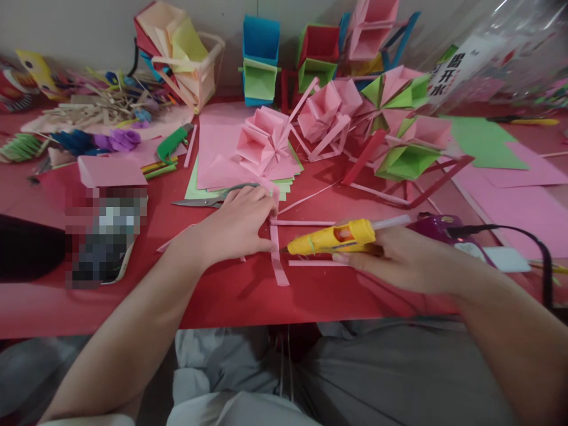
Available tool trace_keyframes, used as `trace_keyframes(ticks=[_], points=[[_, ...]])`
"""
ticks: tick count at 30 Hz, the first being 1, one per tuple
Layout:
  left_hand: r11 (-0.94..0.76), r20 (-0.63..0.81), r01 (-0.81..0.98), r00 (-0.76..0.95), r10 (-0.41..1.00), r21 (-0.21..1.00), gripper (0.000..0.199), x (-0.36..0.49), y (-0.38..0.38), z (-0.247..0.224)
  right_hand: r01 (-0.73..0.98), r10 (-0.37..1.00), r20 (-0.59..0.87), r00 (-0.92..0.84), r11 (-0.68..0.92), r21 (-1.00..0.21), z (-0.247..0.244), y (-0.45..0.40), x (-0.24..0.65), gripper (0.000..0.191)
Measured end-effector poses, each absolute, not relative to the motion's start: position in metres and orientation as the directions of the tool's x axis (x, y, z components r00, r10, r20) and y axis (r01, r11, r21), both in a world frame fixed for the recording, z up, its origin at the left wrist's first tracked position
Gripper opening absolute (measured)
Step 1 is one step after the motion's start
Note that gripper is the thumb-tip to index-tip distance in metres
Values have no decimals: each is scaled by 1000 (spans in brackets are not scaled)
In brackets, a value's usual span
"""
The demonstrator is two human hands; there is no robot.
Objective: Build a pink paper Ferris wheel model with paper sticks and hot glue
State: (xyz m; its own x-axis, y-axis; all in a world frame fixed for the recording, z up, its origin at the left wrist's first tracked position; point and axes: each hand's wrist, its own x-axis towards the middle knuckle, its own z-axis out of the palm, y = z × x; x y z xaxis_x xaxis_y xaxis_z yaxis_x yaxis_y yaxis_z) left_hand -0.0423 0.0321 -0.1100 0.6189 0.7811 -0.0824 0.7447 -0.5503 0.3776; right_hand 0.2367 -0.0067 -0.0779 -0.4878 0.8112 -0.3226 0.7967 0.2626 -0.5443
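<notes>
Bold black Chinese characters run up a white label (455, 74) in the clear plastic wrapping (501, 44) at the upper right of the frame; the last two read 开水, and the one above them is too soft to read surely. The phone (106, 236) at the left is pixelated, so its screen gives no text. Any marking on the yellow glue gun (326, 239) is too small to make out.

The right hand (394, 254) is wrapped around that glue gun at centre right, its nozzle pointing left at the edge of a pink paper strip (279, 273); whether they touch, I cannot tell. The left hand (242, 225) rests on the strip at the frame's centre, thumb spread apart from the bent fingers. Two thin pink rods (306, 223) lie right of the strip on the red desk (213, 302). Scissors (199, 202) lie partly under the left hand.
</notes>
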Motion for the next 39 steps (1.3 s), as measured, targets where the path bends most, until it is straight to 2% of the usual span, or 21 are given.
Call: trace_keyframes(ticks=[3, 6, 11, 25, 39], points=[[-556, -67, 731, 627, 776, 395, 41, -43, 32, -111, 805, 751, -385, -536, 318, -500, -72, -5, 227, 37], [-551, -70, 733, 624, 779, 399, 41, -43, 32, -111, 803, 750, -361, -554, 367, -470, -72, -5, 224, 37], [-551, -72, 732, 624, 778, 399, 41, -42, 32, -111, 820, 761, -367, -535, 363, -442, -75, -6, 225, 41], [-550, -78, 736, 624, 778, 394, 43, -42, 32, -110, 809, 750, -363, -553, 379, -450, -72, -6, 223, 44], [-556, -83, 740, 625, 776, 379, 44, -42, 32, -110, 773, 736, -314, -600, 431, -466, -70, -5, 221, 40]])
